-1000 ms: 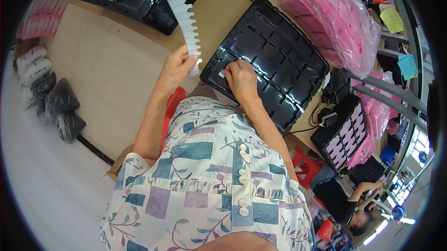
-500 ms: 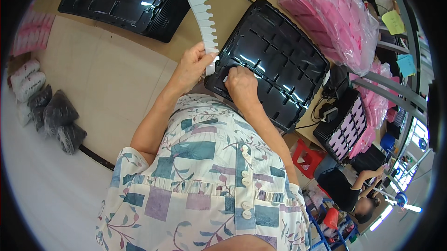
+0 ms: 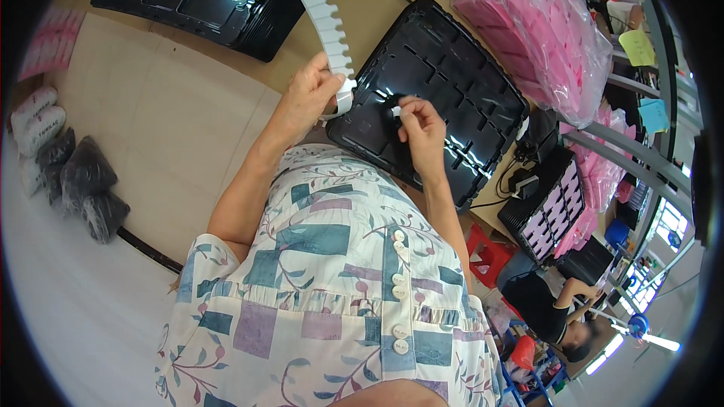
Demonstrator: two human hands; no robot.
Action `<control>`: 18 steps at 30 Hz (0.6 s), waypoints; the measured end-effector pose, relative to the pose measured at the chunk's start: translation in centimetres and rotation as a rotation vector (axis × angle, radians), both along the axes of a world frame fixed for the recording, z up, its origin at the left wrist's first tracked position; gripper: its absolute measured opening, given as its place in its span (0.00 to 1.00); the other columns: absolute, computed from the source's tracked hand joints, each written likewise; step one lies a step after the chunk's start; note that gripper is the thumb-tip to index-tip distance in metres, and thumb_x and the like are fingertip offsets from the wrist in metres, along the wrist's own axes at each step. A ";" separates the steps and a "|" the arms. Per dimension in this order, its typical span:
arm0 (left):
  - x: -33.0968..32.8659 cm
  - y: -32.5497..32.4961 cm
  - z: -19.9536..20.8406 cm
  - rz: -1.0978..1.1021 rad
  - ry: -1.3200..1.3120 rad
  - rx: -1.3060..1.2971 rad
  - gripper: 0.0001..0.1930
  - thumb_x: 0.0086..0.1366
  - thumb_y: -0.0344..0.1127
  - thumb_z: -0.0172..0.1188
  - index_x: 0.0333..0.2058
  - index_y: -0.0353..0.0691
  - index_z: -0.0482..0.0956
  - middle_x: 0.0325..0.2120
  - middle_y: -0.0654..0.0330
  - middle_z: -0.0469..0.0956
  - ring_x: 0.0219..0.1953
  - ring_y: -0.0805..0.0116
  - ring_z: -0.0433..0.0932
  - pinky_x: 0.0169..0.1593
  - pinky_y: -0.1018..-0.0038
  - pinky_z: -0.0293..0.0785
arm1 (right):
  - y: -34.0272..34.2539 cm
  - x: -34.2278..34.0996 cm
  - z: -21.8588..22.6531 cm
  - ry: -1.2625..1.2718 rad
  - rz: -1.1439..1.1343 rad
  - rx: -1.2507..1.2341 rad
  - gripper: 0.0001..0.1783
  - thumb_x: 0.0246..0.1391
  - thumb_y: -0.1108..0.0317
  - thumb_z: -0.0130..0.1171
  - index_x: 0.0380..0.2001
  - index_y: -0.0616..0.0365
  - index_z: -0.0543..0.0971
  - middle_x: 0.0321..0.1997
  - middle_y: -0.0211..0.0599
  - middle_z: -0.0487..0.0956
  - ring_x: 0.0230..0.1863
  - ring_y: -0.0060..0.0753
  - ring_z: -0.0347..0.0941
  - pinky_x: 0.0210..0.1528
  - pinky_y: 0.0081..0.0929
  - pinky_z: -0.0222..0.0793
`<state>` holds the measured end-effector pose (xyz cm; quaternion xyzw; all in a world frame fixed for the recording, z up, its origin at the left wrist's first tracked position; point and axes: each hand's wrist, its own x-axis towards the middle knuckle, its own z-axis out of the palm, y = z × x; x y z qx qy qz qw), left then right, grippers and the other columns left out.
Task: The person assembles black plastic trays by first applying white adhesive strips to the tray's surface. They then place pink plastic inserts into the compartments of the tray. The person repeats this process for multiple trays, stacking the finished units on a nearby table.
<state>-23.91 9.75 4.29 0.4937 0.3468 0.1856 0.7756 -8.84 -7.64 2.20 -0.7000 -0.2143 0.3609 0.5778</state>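
My left hand is closed on a long white strip with notches along its right edge. The strip rises away from the hand toward the far side, and its near end curls round below the fingers. Over a black plastic tray with moulded compartments is my right hand. Its thumb and fingertips pinch a small white piece, perhaps a tab or label. The tray lies at a slant on the brown work surface, just right of the strip's near end.
A stack of black trays stands at the far left. Pink trays in clear plastic lie at the far right, near a metal rack. Further right are a black tray with pink pieces, a red stool and a person.
My right hand has moved right and come up from the tray's near left part, with the small white piece at its fingertips. The left hand keeps hold of the strip and has shifted slightly.
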 end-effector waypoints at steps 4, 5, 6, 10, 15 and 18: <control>0.6 -0.2 0.4 -0.183 0.021 0.097 0.09 0.67 0.29 0.56 0.45 0.34 0.77 0.33 0.65 0.79 0.33 0.81 0.77 0.37 0.83 0.72 | 0.9 0.7 1.7 0.440 0.061 0.133 0.03 0.59 0.76 0.55 0.31 0.64 0.74 0.40 0.44 0.80 0.33 0.23 0.76 0.27 0.17 0.74; 1.0 -0.9 0.1 -0.176 0.021 0.114 0.09 0.66 0.28 0.57 0.43 0.34 0.77 0.31 0.65 0.79 0.31 0.81 0.76 0.34 0.83 0.71 | 1.0 0.7 1.7 0.464 0.081 0.127 0.02 0.59 0.77 0.54 0.31 0.63 0.73 0.39 0.44 0.80 0.32 0.23 0.75 0.26 0.17 0.73; 1.3 -1.2 0.2 -0.172 0.018 0.135 0.08 0.65 0.28 0.58 0.42 0.34 0.78 0.29 0.65 0.78 0.29 0.82 0.75 0.32 0.84 0.71 | 1.3 0.6 1.7 0.485 0.098 0.125 0.02 0.59 0.78 0.53 0.31 0.62 0.73 0.38 0.44 0.80 0.31 0.23 0.75 0.25 0.17 0.73; 1.6 -1.6 1.3 -0.149 -0.006 -0.102 0.05 0.64 0.28 0.60 0.37 0.35 0.78 0.24 0.68 0.74 0.20 0.84 0.69 0.19 0.85 0.62 | 2.7 0.4 2.0 0.443 0.126 0.094 0.04 0.58 0.77 0.52 0.36 0.63 0.74 0.31 0.34 0.75 0.25 0.18 0.67 0.24 0.15 0.65; 1.9 -1.6 1.8 -0.099 -0.008 -0.051 0.05 0.64 0.29 0.60 0.37 0.34 0.78 0.23 0.66 0.75 0.20 0.84 0.70 0.21 0.85 0.66 | 3.9 0.0 3.7 -0.107 0.198 -0.041 0.07 0.56 0.68 0.60 0.34 0.61 0.79 0.22 0.21 0.73 0.23 0.14 0.65 0.25 0.15 0.61; 2.2 -1.6 2.1 -0.091 -0.006 -0.051 0.05 0.65 0.30 0.60 0.37 0.35 0.78 0.22 0.66 0.75 0.20 0.84 0.70 0.21 0.85 0.64 | 3.9 0.0 3.5 -0.225 0.207 -0.064 0.08 0.54 0.66 0.64 0.31 0.61 0.80 0.20 0.21 0.74 0.23 0.12 0.66 0.25 0.15 0.61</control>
